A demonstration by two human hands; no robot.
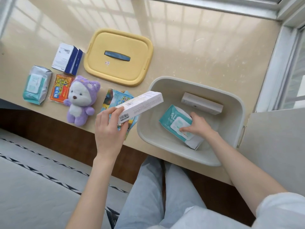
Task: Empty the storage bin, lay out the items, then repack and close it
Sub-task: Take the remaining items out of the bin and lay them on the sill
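The beige stone-like counter (189,52) is polished and mirrors the window. The cream plastic storage bin (234,100) looks smooth and matt, as does the yellow plastic lid (115,70). The purple-and-white plush toy (81,100) is fuzzy cloth. The long white cardboard box (142,103) is matt; the teal wipes pack (173,118) is glossy film.

only "al" reads on the teal wipes pack (171,118).
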